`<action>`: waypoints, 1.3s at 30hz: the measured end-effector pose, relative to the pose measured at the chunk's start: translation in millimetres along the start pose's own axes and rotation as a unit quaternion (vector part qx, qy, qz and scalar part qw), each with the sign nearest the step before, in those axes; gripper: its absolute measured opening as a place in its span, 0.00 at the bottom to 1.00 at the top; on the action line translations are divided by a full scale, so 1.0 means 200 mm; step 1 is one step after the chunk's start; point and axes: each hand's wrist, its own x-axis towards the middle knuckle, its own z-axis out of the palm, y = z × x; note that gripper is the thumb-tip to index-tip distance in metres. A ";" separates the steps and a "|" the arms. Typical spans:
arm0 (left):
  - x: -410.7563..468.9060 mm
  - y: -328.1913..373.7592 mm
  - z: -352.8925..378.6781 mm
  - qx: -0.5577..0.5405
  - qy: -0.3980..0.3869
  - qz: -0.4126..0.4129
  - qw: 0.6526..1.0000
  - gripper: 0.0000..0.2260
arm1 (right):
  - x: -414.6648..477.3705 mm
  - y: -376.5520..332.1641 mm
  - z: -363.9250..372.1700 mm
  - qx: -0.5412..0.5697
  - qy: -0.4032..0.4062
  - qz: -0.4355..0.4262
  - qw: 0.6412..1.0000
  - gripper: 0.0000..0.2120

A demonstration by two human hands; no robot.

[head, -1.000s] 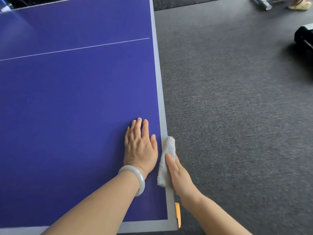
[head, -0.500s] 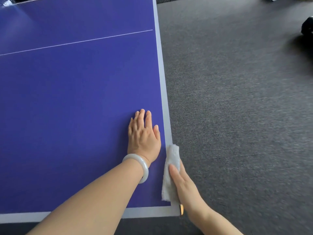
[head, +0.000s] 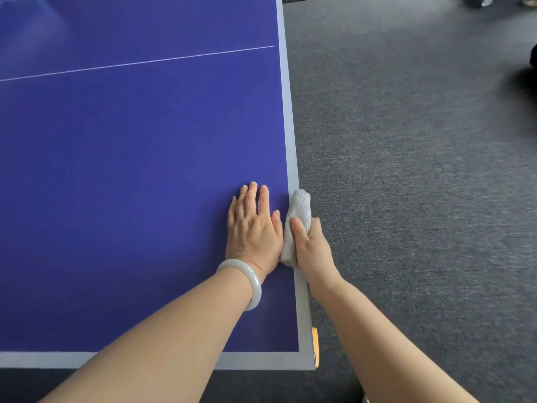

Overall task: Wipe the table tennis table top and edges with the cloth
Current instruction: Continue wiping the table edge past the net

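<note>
Clasped in our right hand (head: 312,251) was a rolled white cloth (head: 297,216), with the thumb lying on top of it and the other fingers curled down out of sight over the side of the table tennis table (head: 130,170). That hold looked chosen to press the cloth onto the grey border strip (head: 290,126) and wrap it over the rim, so top and edge could be rubbed in one pass. The cloth lay lengthwise along the right-hand border, near the corner closest to us, with its far end poking out beyond the thumb.

In the head camera, the only view, our left hand (head: 252,231) lay flat on the blue surface just beside the cloth, fingers straight and close together, grasping nothing. We judged it was there to steady us as we leaned over the side. A pale bangle (head: 250,282) circled that wrist.

A thin white line (head: 136,64) crossed the blue top farther away. A small yellow piece (head: 315,344) showed on the table's side at the near corner. Dark grey carpet (head: 406,170) filled the right of the view. A dark object (head: 533,56) was cut off at the right margin, and we could not tell what it was.

We judged the edge wiping to be under way along this side. How much of the top had been cleaned could not be read from the surface.
</note>
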 end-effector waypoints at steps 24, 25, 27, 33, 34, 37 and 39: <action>0.63 0.06 -0.11 0.016 -0.026 0.013 0.999 0.20 | 0.61 -0.22 0.06 -0.049 -0.014 0.005 0.999 0.24; 0.69 0.06 -0.08 0.019 -0.030 -0.004 0.999 0.22 | 0.61 -0.20 0.06 -0.043 -0.014 -0.002 0.999 0.23; 0.77 0.05 -0.03 0.026 -0.029 -0.039 0.998 0.23 | 0.61 -0.17 0.06 -0.024 -0.014 -0.023 0.999 0.21; 0.77 0.03 0.01 0.011 0.004 -0.065 0.998 0.23 | 0.71 -0.21 0.08 0.005 -0.040 -0.070 0.997 0.23; 0.77 0.03 0.01 0.012 0.002 -0.068 0.998 0.23 | 0.80 -0.27 0.08 0.012 -0.044 -0.063 0.997 0.22; 0.77 0.03 0.01 0.017 -0.002 -0.072 0.997 0.23 | 1.15 -0.49 0.09 0.007 -0.062 -0.017 0.998 0.19; 0.77 0.04 0.01 0.017 0.001 -0.075 0.997 0.23 | 1.26 -0.55 0.11 0.011 -0.058 -0.011 0.998 0.19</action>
